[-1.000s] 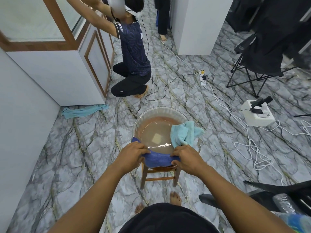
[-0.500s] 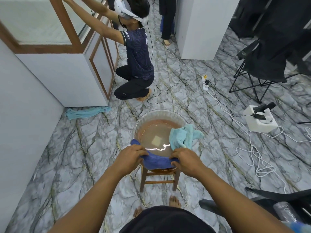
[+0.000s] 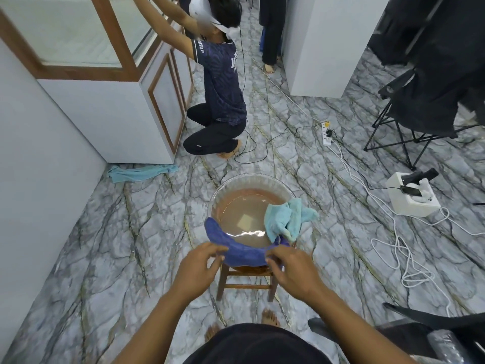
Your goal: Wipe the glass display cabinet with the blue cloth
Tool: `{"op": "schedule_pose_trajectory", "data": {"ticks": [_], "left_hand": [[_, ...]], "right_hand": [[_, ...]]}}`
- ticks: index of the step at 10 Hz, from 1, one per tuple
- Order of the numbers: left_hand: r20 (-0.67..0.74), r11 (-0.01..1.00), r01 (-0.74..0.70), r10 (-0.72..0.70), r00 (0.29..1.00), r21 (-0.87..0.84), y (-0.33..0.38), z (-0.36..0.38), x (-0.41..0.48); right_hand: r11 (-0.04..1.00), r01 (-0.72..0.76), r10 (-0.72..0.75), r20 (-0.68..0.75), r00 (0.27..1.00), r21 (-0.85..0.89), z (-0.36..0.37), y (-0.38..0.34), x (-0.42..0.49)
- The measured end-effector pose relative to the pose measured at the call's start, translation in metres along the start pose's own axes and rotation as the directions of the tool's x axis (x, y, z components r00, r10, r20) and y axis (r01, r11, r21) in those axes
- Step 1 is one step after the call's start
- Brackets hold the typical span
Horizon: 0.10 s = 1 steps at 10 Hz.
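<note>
The blue cloth (image 3: 237,249) lies draped over the near rim of a clear bowl (image 3: 249,177) of brownish water, which stands on a wooden stool (image 3: 246,286). My left hand (image 3: 199,267) is at the cloth's near left edge, fingers spread and relaxed, thumb tip touching it. My right hand (image 3: 291,270) pinches the cloth's right end with curled fingers. The glass display cabinet (image 3: 78,35), wood-framed on a white base, stands at the upper left.
A light-blue cloth (image 3: 284,219) hangs on the bowl's right rim. Another person (image 3: 220,90) kneels at the cabinet. A teal cloth (image 3: 141,172) lies by its base. Cables and a power strip (image 3: 326,132), a white box (image 3: 412,198) and a folding chair (image 3: 420,101) fill the right.
Both hands have drawn back toward me from the bowl's rim. My left hand has loosened off the blue cloth, which now lies spread along the rim.
</note>
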<state>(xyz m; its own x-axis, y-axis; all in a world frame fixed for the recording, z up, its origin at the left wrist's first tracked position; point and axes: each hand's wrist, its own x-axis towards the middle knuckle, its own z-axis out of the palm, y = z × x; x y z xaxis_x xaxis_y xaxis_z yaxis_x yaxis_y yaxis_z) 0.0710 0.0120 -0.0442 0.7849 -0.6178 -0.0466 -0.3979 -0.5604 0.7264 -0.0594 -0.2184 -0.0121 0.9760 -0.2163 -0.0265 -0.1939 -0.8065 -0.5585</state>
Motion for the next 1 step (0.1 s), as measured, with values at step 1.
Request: {"op": "schedule_pose_trajectory", "data": {"ticks": [1], "left_hand": [[0.24,0.977,0.215,-0.211,0.948,0.008,-0.0019,0.0107,-0.0327]], "right_hand": [[0.999,-0.04,0.045,0.28,0.959,-0.026,0.0176,0.0051,-0.0232]]}}
